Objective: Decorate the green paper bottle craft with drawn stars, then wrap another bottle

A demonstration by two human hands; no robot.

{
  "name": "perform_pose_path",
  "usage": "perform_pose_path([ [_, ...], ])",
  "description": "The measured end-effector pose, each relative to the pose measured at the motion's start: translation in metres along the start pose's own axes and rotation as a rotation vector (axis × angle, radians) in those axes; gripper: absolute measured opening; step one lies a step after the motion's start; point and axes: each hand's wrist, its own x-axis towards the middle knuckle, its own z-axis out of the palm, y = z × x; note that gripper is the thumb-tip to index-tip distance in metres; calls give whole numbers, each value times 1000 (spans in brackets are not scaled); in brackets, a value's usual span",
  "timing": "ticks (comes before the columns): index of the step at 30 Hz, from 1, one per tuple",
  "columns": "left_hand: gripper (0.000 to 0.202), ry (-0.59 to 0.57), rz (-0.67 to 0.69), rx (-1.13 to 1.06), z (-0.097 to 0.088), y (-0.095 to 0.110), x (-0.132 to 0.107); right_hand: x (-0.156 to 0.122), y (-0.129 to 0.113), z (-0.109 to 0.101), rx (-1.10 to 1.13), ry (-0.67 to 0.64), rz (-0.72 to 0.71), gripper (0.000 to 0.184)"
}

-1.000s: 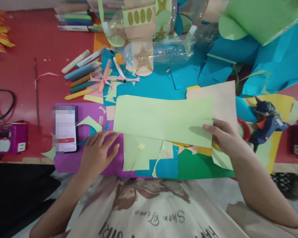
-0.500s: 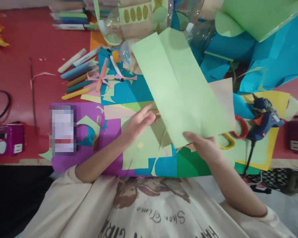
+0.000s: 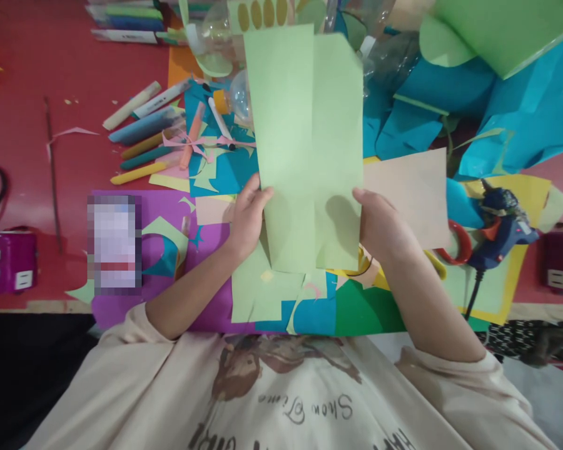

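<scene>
A pale green sheet of paper (image 3: pixel 286 144), with a lengthwise crease or overlap down its middle, is held up above the worktop. My left hand (image 3: pixel 248 219) grips its left edge, the thumb on the near face. On the opposite edge, my right hand (image 3: pixel 385 225) holds it with the thumb in front; the other fingers are hidden behind the paper. Below it lie light green paper pieces (image 3: pixel 256 297) and a dark green sheet (image 3: pixel 368 309). A pinkish sheet (image 3: pixel 410 194) lies right of my right hand.
On the right are red-handled scissors (image 3: pixel 460 244) and a blue glue gun (image 3: pixel 502 231). Markers (image 3: pixel 145 134) and paper scraps lie at the left, near a phone (image 3: pixel 115 244) on purple paper. Clear bottles (image 3: pixel 211 37) and blue paper (image 3: pixel 535 119) are at the back.
The green paper has turned from slanted to nearly upright and moved left. My left hand, open beside it before, now grips its left edge. My right hand has shifted up along the right edge.
</scene>
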Motion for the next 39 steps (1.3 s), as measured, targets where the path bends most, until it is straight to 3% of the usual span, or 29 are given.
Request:
perform_pose_path([
  [4,52,-2,34,7,-1,3,-1,6,-13,15,472,117,169,44],
  [6,61,-59,59,23,-1,5,-1,5,-15,17,676,138,238,41],
  [8,61,-141,32,42,0,6,-2,4,-14,17,741,130,242,40],
  [11,54,-269,-99,-6,0,7,-8,1,-12,17,784,97,243,44],
  [16,75,-541,-440,-177,-10,13,-18,1,-12,20,919,-82,297,41],
  [18,70,-572,-563,-212,-14,16,-18,2,-13,20,936,-144,317,35],
  [21,50,-486,-653,-211,-16,21,-12,3,-13,14,921,-75,393,29],
  [24,41,-303,-594,-190,-13,25,-4,2,-12,7,918,38,429,25],
  [29,29,-134,-570,-120,-11,24,3,3,-15,1,931,53,387,28],
  [32,31,-5,-492,-95,-16,23,3,5,-18,-3,892,157,408,23],
  [34,32,46,-458,-116,-23,24,4,3,-18,-10,884,207,343,19],
  [37,28,99,-403,-125,-33,24,5,-15,-12,-29,878,182,71,24],
  [39,27,121,-373,-127,-38,23,6,-37,-2,-44,591,339,12,22],
])
